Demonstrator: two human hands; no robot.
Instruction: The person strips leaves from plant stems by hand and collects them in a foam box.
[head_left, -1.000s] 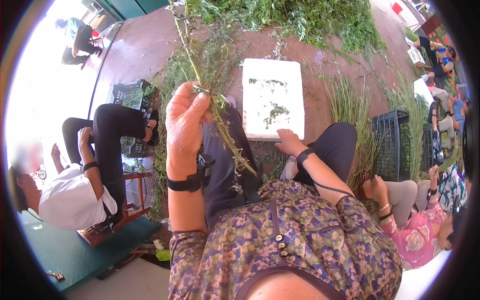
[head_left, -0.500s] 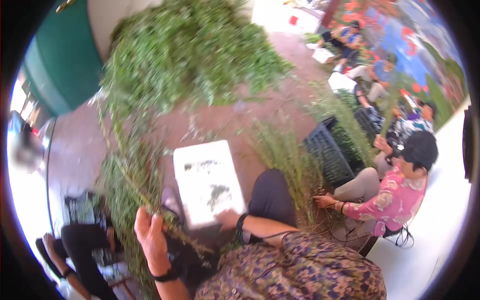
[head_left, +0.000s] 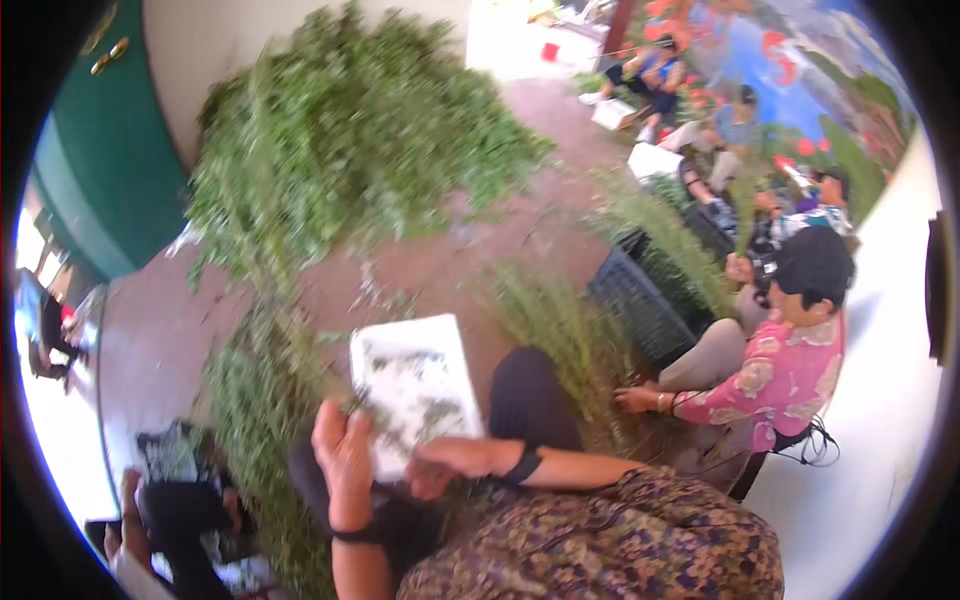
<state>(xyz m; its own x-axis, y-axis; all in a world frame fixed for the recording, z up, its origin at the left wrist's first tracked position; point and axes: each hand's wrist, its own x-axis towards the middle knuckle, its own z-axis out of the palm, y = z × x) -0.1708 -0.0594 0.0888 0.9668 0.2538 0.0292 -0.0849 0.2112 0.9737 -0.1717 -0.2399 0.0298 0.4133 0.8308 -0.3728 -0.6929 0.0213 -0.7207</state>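
In the head view, lower centre, the left hand [head_left: 345, 462] seems to pinch blurred greenery [head_left: 350, 403] by a smooth, rectangular white box [head_left: 461, 368] flecked with leaf scraps [head_left: 440, 412]. The right hand [head_left: 432, 471] curls at its lower edge — contents, I cannot tell. Picking seems underway; a light grip suits. Upper left: a feathery heap [head_left: 360, 140].

No lettering, label, brand, number or sign legible anywhere in frame. White tray [head_left: 458, 350], lower centre: no print made out. Dark crate [head_left: 640, 305], right of centre: same. Mural [head_left: 850, 60], upper right: red shapes blurred, none readable as characters. Small white box [head_left: 612, 114], upper right: too small to tell.
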